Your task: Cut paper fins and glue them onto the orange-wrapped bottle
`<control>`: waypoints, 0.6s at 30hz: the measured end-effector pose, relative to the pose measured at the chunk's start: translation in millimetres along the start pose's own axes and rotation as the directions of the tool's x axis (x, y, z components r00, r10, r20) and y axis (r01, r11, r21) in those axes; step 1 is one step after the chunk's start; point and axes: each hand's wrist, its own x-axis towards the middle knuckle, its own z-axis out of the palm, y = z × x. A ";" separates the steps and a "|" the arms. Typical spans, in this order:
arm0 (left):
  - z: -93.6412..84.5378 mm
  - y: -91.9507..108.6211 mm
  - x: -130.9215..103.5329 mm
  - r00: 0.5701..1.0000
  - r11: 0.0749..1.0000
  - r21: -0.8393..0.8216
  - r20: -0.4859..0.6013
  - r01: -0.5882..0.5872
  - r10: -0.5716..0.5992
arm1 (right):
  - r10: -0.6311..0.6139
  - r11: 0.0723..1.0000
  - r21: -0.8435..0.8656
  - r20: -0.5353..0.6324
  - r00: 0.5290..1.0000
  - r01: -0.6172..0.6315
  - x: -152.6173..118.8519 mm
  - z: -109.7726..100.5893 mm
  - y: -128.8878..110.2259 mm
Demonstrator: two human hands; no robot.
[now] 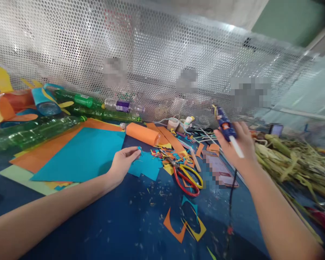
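My left hand (123, 164) pinches a small scrap of blue paper (139, 148) between thumb and fingertips, just above the blue paper sheets. My right hand (241, 146) is wrapped round a dark blue glue gun (224, 124), its nozzle tilted up and away. A white glue stick (236, 147) pokes out of its back end, and a black cord (231, 202) hangs down from it. Between the hands lie scissors (182, 175) with one red and one yellow handle. An orange paper-wrapped bottle (143, 133) rests on its side beyond my left hand.
Large blue paper (81, 155) lies left, with green plastic bottles (43, 131) behind it. Paper offcuts (176, 229) sit in front. A phone (219, 169) lies below my right hand; dried plant stalks (295, 162) are piled right. Perforated silvery sheeting (151, 54) rises behind.
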 end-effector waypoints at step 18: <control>-1.3 -0.6 -0.8 0.999 0.995 0.094 0.031 -0.042 0.039 | -0.064 0.991 -0.049 0.642 0.764 0.125 -12.9 121.1 20.6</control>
